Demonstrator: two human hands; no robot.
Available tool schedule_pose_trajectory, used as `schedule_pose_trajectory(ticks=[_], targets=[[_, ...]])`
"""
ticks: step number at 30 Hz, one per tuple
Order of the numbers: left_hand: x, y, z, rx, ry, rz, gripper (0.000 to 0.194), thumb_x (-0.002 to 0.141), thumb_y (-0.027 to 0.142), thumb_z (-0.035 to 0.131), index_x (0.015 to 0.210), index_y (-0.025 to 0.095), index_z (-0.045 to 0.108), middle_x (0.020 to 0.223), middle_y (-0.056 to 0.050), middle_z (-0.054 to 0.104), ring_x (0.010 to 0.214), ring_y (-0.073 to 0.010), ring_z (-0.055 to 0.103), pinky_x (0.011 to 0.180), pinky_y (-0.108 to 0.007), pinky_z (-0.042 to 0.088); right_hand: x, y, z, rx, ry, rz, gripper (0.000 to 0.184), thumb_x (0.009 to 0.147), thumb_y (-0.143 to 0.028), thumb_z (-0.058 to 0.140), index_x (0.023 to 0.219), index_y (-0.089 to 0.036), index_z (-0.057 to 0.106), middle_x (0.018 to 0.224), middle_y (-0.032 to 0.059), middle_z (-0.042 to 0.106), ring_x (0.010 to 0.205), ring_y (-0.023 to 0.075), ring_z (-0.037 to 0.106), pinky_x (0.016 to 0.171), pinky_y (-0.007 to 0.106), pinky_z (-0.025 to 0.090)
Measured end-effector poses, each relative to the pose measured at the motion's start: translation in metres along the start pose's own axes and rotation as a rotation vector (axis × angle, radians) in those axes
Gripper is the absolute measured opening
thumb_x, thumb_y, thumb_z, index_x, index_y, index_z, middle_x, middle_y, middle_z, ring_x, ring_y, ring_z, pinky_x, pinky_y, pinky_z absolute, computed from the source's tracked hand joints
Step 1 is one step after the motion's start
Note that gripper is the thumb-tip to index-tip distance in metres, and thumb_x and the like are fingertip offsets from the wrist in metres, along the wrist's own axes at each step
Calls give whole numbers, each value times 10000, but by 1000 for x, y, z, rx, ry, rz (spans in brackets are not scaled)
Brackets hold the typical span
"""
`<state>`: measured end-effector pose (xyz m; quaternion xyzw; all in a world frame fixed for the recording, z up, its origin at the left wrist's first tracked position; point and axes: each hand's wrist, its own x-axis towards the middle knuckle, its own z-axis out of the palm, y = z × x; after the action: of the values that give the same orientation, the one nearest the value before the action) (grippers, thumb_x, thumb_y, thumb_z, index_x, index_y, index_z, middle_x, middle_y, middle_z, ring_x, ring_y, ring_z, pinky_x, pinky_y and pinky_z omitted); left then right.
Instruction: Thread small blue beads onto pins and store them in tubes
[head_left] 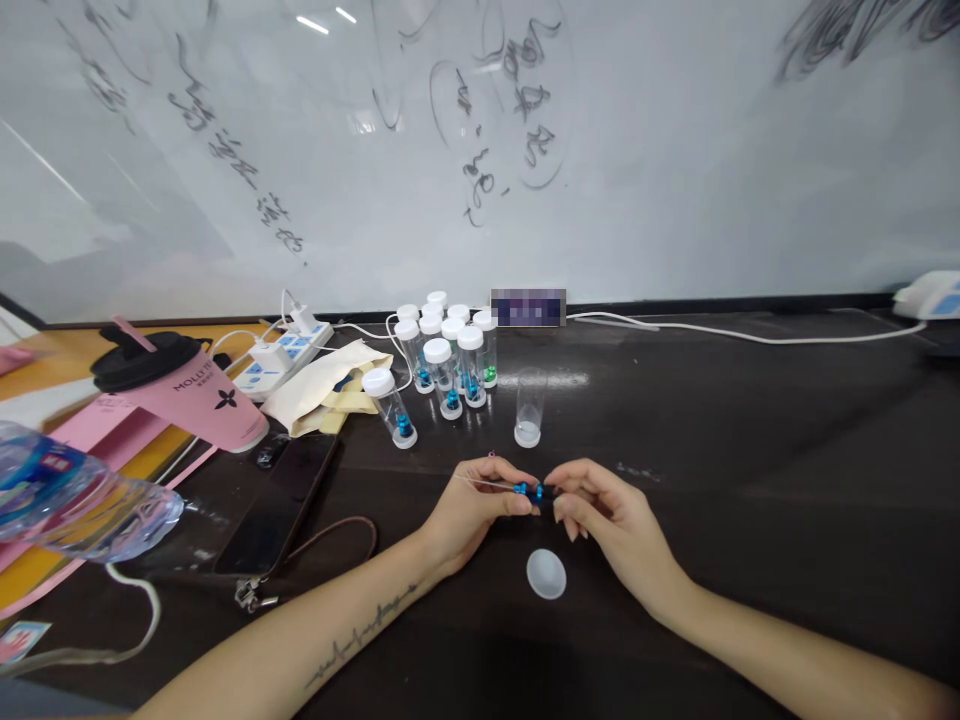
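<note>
My left hand [476,510] and my right hand [611,515] meet above the dark table, both closed at the fingertips on a small blue-and-black part [538,493]. The left fingers pinch its blue end, and thin pale strands run from there back over that hand. At the black end, my right thumb and fingers grip it; the fingertips hide some of its shape. Just beyond the hands stands a clear tube [531,400] with no lid on it. A round white cap [546,574] lies on the table in front of them.
Several white-capped tubes [438,352] holding blue or green pieces stand at the back. One capped tube [391,412] is nearer. Leftward are a phone [281,505], a pink cup [199,390], a water bottle [82,505], paper packets [322,385] and a power strip [289,360].
</note>
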<state>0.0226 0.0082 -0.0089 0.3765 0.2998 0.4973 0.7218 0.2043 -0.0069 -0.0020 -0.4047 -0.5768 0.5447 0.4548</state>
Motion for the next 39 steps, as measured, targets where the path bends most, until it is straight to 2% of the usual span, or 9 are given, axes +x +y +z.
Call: schedule_pose_trajectory(ticks=[7,15,26,35,39], targets=[[-2,0,0,-10,-3,-11,201,567,51,817,728,123,720,764,-20,712,667,-124,660,678,-249,523,0,-1,0,3,-29,70,128,888,-326,598,912,-199,597,581,-50,580,443,64,476,424,184,339],[-1,2,2,-15,29,-24,208,556,60,821,728,119,719,738,-21,717,632,-105,649,661,-216,487,-1,-4,3,-48,48,9,129,795,-252,700,870,-211,603,623,-56,576,554,91,549,554,209,447],[-1,0,0,-24,43,-13,218,550,67,826,728,126,714,755,-20,716,643,-106,643,666,-222,477,-2,3,-1,-101,61,-32,142,770,-247,736,865,-229,632,726,-25,657,677,136,625,646,243,481],[-2,0,0,-23,29,-4,209,564,86,828,737,126,718,732,-19,709,643,-105,641,672,-223,475,-1,3,-1,-132,40,-129,88,794,-234,715,859,-229,657,838,-2,639,728,152,644,668,260,507],[-2,1,1,-33,34,-18,212,554,95,835,727,126,716,746,-23,713,639,-107,638,663,-227,477,-1,2,-1,-142,38,-130,88,793,-244,716,857,-225,660,833,8,640,726,166,652,667,277,521]])
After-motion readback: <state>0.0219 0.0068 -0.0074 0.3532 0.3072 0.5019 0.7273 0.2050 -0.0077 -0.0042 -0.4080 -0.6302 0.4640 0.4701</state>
